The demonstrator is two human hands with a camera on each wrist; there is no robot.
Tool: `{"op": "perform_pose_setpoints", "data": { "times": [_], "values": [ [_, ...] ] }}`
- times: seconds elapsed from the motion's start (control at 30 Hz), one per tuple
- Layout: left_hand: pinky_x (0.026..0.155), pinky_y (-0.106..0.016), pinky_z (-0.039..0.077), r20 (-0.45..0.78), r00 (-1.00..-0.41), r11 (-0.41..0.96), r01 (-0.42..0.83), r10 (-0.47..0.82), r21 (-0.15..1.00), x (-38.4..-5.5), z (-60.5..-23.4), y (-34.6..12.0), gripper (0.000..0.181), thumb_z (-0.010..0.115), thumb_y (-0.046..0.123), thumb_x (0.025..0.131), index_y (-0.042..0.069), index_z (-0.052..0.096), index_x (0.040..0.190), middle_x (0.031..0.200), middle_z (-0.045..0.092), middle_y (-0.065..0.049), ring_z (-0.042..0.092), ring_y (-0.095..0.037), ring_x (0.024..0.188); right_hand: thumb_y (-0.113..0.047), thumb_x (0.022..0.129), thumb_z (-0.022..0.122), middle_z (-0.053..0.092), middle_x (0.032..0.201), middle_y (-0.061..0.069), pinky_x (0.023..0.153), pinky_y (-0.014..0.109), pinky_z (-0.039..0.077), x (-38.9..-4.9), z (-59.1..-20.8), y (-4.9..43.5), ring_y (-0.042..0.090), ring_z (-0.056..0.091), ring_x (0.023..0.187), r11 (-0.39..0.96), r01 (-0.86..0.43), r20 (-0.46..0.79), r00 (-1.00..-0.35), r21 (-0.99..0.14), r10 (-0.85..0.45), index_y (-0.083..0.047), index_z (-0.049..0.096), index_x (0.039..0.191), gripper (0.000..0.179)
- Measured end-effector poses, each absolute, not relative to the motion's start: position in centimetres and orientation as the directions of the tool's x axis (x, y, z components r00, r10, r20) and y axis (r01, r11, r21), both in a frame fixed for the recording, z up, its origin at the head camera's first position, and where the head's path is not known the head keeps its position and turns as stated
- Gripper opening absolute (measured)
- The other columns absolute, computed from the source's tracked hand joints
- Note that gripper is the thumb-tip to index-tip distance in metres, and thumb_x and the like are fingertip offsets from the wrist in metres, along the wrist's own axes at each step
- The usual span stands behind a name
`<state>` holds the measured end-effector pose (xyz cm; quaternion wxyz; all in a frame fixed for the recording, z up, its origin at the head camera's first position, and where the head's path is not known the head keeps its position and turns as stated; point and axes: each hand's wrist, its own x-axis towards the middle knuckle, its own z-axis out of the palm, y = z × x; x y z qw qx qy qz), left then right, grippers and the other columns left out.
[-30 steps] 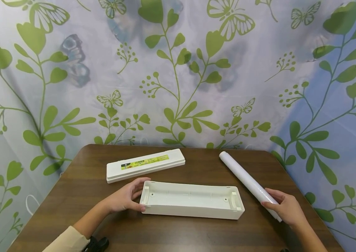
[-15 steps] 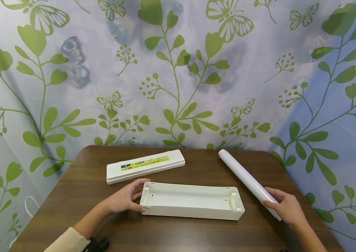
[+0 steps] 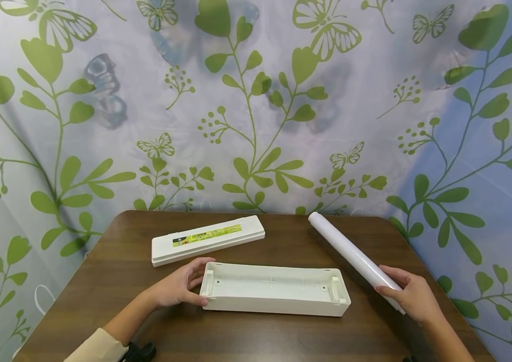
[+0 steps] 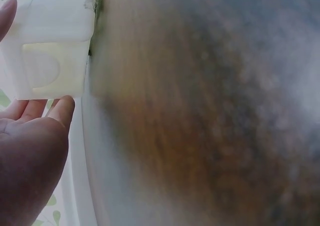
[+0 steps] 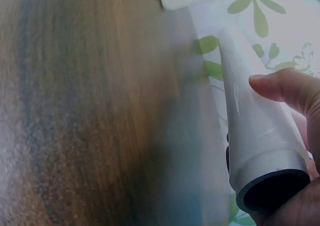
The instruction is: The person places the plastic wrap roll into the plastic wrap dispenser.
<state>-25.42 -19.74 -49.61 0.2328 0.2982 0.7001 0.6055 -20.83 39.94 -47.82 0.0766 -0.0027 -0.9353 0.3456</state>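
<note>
Lid [image 3: 208, 245] behind held box [image 3: 276, 304] bears illegible label [image 3: 207, 236].

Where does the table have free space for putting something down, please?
Bare table lies behind the box, between lid and roll, and in front of the box. It is crowded where the left hand grips the box near the lid.

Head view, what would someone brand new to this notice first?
Probably the leaf-print cloth filling the background above the brown table. Next, perhaps, the open white box near the table's middle, with the left hand gripping its left end. Then the white roll slanting to the box's right, in the right hand's grip.
</note>
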Motion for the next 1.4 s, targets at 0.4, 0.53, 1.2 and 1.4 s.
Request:
{"op": "perform_pose_setpoints", "data": {
  "times": [0.4, 0.53, 1.2, 1.4],
  "values": [
    [0.109, -0.020, 0.046, 0.048, -0.709, 0.082, 0.148, 0.704, 0.986, -25.4, -49.6, -19.7, 0.101, 0.086, 0.001, 0.079, -0.003, 0.020, 0.156, 0.158, 0.031, -0.028, 0.028, -0.049, 0.150, -0.028, 0.084, 0.086, 0.068, 0.129, 0.027, 0.067, 0.022, 0.054, -20.6, -46.6, 39.1, 0.001, 0.063, 0.087, 0.736, -0.064, 0.146, -0.988, -0.674, 0.047, -0.001, 0.062, 0.138, 0.065],
    [0.108, -0.020, 0.046, 0.052, -0.705, 0.075, 0.148, 0.708, 0.986, -25.4, -49.7, -19.8, 0.100, 0.085, 0.001, 0.080, -0.003, 0.021, 0.156, 0.158, 0.031, -0.028, 0.027, -0.049, 0.150, -0.027, 0.084, 0.086, 0.068, 0.128, 0.027, 0.067, 0.022, 0.054, -20.7, -46.3, 38.9, 0.000, 0.063, 0.087, 0.724, -0.069, 0.145, -0.989, -0.686, 0.043, -0.001, 0.062, 0.138, 0.064],
    [0.107, -0.023, 0.048, 0.060, -0.695, 0.062, 0.149, 0.716, 0.987, -25.5, -49.8, -19.8, 0.096, 0.084, 0.001, 0.081, -0.002, 0.022, 0.155, 0.156, 0.032, -0.030, 0.029, -0.051, 0.149, -0.030, 0.082, 0.087, 0.069, 0.128, 0.023, 0.067, 0.025, 0.053, -20.9, -45.1, 37.9, 0.010, 0.063, 0.089, 0.739, -0.074, 0.144, -0.989, -0.670, 0.031, -0.005, 0.064, 0.137, 0.064],
    [0.108, -0.022, 0.047, 0.073, -0.698, 0.064, 0.168, 0.712, 0.984, -25.6, -49.9, -19.7, 0.096, 0.085, 0.000, 0.080, -0.002, 0.024, 0.154, 0.156, 0.033, -0.030, 0.030, -0.050, 0.147, -0.030, 0.083, 0.087, 0.069, 0.128, 0.022, 0.067, 0.024, 0.054, -21.2, -44.7, 37.6, 0.004, 0.063, 0.089, 0.725, -0.108, 0.153, -0.988, -0.680, -0.003, -0.006, 0.065, 0.137, 0.063]
  ]
}}
